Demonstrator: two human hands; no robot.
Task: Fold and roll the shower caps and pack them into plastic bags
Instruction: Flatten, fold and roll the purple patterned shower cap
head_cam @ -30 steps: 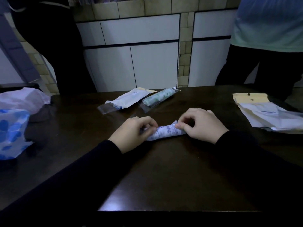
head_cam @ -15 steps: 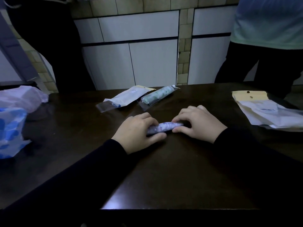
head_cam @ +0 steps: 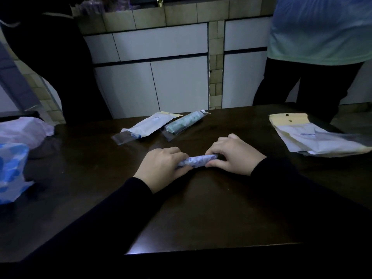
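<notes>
A pale purple patterned shower cap (head_cam: 198,160) lies rolled into a tight tube on the dark wooden table (head_cam: 201,208). My left hand (head_cam: 161,168) is closed over its left end and my right hand (head_cam: 234,155) pinches its right end, so both ends are hidden. Beyond my hands lie a flat white plastic bag (head_cam: 147,126) and a clear bag holding a rolled green shower cap (head_cam: 184,123). A stack of empty plastic bags (head_cam: 314,135) with yellow headers sits at the right.
Loose shower caps lie at the left edge, a blue-spotted one (head_cam: 11,172) and a pale pink one (head_cam: 24,130). Two people stand behind the table, one in dark clothes (head_cam: 52,63) at the left, one in a light shirt (head_cam: 320,31) at the right. White cabinets stand behind.
The shower cap roll has grown thinner and tighter under my fingers. Both hands have shifted slightly away from me along the table with it.
</notes>
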